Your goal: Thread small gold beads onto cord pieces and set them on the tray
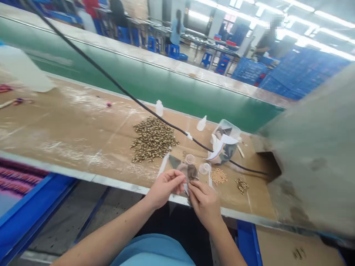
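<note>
Your fingers are pressed together, with both hands pinching a small camouflage fabric scrap just inside the near edge of the desk. Your left hand closes on the scrap from the left and your right hand from the right, their fingertips almost meeting at its lower end, where a narrow white strip shows. Neither hand is clearly nearer: the scrap lies between them, its long axis appearing to run from your fingers toward the far side of the desk.

Just beyond your right hand lie a small clear plastic cup, a little heap of tan beads, and a smaller heap of brass fittings. Farther from the near edge sit a clear plastic bag holding camouflage fabric and, toward the left, a large pile of brass fittings. A black cable runs diagonally across the desk above them.
</note>
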Available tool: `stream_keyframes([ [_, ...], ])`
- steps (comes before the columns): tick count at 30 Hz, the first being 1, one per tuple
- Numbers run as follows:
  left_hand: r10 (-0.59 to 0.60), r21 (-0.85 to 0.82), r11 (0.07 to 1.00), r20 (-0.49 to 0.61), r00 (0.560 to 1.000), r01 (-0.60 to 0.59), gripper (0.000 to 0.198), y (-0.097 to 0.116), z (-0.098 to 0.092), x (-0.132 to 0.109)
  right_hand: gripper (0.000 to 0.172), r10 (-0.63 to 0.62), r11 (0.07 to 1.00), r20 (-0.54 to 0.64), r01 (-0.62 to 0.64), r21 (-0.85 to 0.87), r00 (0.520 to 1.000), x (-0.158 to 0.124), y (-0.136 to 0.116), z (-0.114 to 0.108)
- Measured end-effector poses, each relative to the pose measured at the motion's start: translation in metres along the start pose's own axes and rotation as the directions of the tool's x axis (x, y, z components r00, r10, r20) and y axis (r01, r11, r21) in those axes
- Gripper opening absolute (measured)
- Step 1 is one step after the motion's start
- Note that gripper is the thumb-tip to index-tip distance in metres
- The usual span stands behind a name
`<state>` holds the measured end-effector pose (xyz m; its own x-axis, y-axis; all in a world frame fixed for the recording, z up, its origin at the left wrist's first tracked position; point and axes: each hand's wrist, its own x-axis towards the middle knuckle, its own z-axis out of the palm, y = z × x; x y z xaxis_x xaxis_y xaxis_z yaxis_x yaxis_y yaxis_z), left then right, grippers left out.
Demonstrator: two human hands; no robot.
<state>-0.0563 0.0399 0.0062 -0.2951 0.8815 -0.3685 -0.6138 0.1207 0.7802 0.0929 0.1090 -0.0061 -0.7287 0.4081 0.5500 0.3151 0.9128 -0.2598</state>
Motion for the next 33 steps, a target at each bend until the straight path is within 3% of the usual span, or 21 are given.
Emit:
stream_keyframes([
  [5, -0.001, -0.040, 0.999, 0.039, 0.999, 0.002, 0.045, -0.002, -0.001, 0.002, 0.014, 0.013, 0.999, -0.011, -0.012, 0.049, 1.000, -0.007, 0.007, -0.002],
  [8, -0.003, -0.025, 1.000, 0.083, 0.997, 0.006, 0.046, -0.004, -0.003, 0.003, 0.011, 0.120, 0.980, -0.014, -0.116, 0.160, 0.993, -0.007, 0.007, -0.007],
  [13, -0.044, 0.017, 0.999, 0.152, 0.987, 0.042, 0.048, -0.004, -0.005, 0.006, 0.010, 0.276, 0.939, -0.151, -0.233, 0.254, 0.949, -0.002, 0.002, -0.002],
  [17, -0.057, 0.017, 0.998, 0.160, 0.985, 0.055, 0.049, -0.004, -0.003, 0.006, 0.003, 0.208, 0.967, -0.202, -0.170, 0.190, 0.957, -0.003, -0.001, 0.005],
  [21, -0.051, 0.067, 0.997, 0.196, 0.979, 0.039, 0.047, -0.006, -0.006, 0.007, 0.011, 0.112, 0.986, -0.245, -0.077, 0.149, 0.963, -0.001, -0.001, 0.003],
  [33, -0.084, 0.197, 0.980, 0.231, 0.969, 0.038, 0.046, -0.008, -0.007, 0.006, 0.009, 0.014, 0.997, -0.201, 0.003, 0.080, 0.979, 0.003, 0.001, 0.001],
])
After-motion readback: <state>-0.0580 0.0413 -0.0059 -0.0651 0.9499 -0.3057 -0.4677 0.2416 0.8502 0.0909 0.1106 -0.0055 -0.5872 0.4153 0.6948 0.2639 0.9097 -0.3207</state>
